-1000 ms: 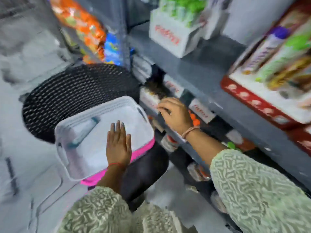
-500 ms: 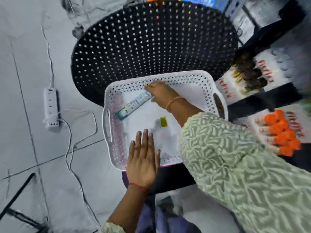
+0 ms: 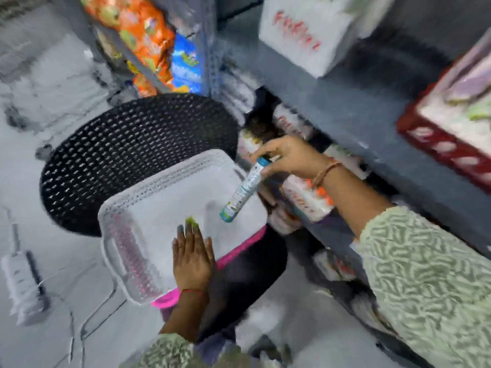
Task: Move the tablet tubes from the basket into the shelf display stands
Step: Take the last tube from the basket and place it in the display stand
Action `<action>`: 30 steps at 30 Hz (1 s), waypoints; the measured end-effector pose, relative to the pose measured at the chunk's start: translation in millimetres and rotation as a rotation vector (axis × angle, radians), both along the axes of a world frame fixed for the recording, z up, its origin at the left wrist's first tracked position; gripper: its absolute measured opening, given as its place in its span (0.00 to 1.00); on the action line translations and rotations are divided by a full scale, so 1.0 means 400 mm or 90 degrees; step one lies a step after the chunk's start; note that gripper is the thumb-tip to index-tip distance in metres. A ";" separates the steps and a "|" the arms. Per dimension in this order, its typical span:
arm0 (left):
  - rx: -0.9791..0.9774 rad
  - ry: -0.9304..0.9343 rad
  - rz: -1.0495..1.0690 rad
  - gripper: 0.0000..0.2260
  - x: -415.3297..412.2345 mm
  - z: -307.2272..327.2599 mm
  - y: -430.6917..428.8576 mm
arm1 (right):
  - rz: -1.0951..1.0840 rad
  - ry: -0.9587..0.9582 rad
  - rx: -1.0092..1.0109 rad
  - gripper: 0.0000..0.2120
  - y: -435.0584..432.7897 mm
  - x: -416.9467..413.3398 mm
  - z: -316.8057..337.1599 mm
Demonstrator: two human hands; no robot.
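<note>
A white perforated basket (image 3: 125, 251) with a pink underside sits in front of me. My left hand (image 3: 192, 257) lies flat and open on its floor near the front rim. My right hand (image 3: 291, 156) grips the blue-capped top of a white and teal tablet tube (image 3: 243, 191), which hangs tilted above the basket's right side. Just right of the tube, on the low shelf, stand white display stands (image 3: 305, 200) with red lettering, one holding orange-capped tubes. A small yellow-green scrap (image 3: 191, 221) lies in the basket by my left fingertips.
A black perforated round stool (image 3: 127, 150) stands behind the basket. Grey shelves (image 3: 353, 110) run along the right, carrying a white box (image 3: 305, 30) and a red-edged tray (image 3: 438, 144). Orange snack bags (image 3: 143, 35) hang at top left. A white power strip (image 3: 22, 282) lies on the floor.
My right hand has lifted the tube out of the basket and carried it right, toward the low shelf. The view has swung up from the floor to the shelves. My left hand stays put.
</note>
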State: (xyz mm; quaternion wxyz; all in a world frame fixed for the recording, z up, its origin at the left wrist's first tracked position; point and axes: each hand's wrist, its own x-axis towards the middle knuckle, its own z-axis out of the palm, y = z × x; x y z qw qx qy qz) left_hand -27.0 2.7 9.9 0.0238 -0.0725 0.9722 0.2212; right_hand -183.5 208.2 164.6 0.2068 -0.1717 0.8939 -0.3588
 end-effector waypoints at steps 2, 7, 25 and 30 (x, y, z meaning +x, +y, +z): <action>0.023 0.062 -0.075 0.31 -0.058 0.069 0.112 | -0.061 -0.020 -0.035 0.19 0.133 0.049 0.125; 0.097 0.242 -0.295 0.30 -0.132 0.273 0.467 | -0.236 0.038 -0.028 0.21 0.453 0.246 0.370; 0.130 0.234 -0.454 0.27 -0.126 0.350 0.814 | -0.388 0.210 0.308 0.21 0.736 0.358 0.653; 0.063 0.230 -0.531 0.27 -0.141 0.335 0.797 | -0.414 0.287 0.379 0.18 0.707 0.283 0.624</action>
